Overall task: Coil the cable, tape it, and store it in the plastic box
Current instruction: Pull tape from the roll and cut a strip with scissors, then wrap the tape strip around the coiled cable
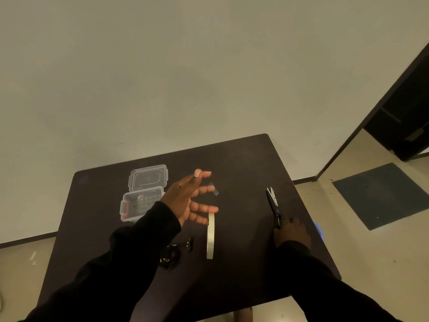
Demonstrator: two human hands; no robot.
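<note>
Nearest, the cable [171, 254] lies coiled on the table [243, 159], not yet taped as far as I can tell. Just right of it the tape roll [210, 235] stands on edge. At the right, the right hand [291, 232] grips the scissors [274, 205] by the handles. Farther, the left hand [188, 201] is raised, fingers spread, pinching a cut tape strip [214, 188]. At the far left the box [139, 203] waits open. Taping and storing remain.

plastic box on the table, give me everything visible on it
The small clear plastic box sits on the dark table, far left side, past the left hand. Its hinged clear lid is swung fully open, lying back flat. A red latch shows on its left end. Contents unclear. Nothing touches it.
</note>
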